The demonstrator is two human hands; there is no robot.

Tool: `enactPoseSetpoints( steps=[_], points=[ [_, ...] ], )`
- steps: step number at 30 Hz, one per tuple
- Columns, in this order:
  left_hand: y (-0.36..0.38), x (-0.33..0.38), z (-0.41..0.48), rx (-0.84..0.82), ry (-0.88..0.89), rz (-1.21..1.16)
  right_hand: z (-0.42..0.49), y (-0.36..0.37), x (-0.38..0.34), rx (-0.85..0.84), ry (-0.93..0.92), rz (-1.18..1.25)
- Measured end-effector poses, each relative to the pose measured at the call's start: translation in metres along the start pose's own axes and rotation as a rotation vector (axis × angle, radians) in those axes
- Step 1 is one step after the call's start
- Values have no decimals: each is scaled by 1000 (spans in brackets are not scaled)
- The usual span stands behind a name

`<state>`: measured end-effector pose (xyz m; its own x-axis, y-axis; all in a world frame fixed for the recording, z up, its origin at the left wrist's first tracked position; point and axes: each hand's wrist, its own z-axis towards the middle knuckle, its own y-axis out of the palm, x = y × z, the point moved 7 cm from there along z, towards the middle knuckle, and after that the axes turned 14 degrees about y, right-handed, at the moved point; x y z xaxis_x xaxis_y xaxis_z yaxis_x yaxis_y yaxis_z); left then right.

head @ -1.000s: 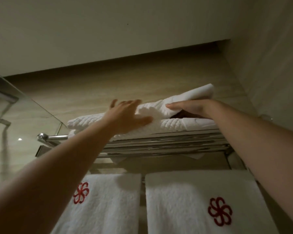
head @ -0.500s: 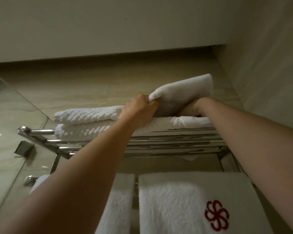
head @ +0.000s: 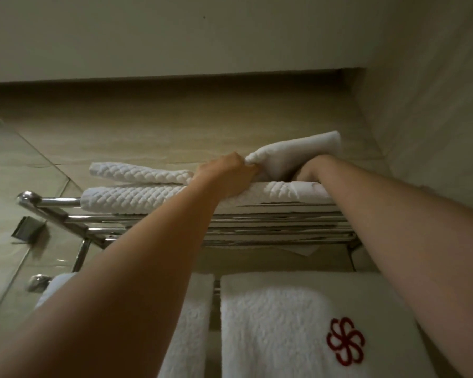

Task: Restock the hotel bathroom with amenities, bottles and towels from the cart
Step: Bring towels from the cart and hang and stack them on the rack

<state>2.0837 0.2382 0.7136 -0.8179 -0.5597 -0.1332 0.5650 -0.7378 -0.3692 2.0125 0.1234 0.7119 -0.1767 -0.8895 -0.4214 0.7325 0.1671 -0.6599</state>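
Lying lengthwise along rack (head: pixel 257 227), towel (head: pixel 292 156) with left hand (head: pixel 227 175) fingers clamped; right hand (head: pixel 309 173) apparently hidden.

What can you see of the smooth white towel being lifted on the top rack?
The smooth towel is white, plain-woven and folded, unlike the quilted towels under and beside it. Its right end tilts up toward the wall above the chrome rack. The left hand pinches its near left corner, bunching the cloth. The right hand reaches beneath it, fingers hidden.
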Motion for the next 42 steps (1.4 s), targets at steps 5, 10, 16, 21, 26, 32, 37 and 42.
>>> enactPoseSetpoints(
  steps=[5,10,16,21,26,32,37,42],
  points=[
    [-1,0,-3,29,-29,56,15,-19,69,-30,316,519],
    [-3,0,-3,47,-27,128,22,-23,79,-105,308,1192],
    [0,3,-4,-26,20,169,24,-30,81,-252,287,1404],
    [-1,9,-4,16,131,76,9,-38,92,-240,301,1011],
    [-15,21,-12,242,313,-4,10,-45,94,64,308,1008],
    [-22,27,-25,412,416,141,2,-53,102,314,364,920],
    [-21,31,-26,417,453,214,-11,-62,113,473,366,558],
    [-21,36,-31,461,421,248,-23,-50,85,501,258,-208]
  ],
)
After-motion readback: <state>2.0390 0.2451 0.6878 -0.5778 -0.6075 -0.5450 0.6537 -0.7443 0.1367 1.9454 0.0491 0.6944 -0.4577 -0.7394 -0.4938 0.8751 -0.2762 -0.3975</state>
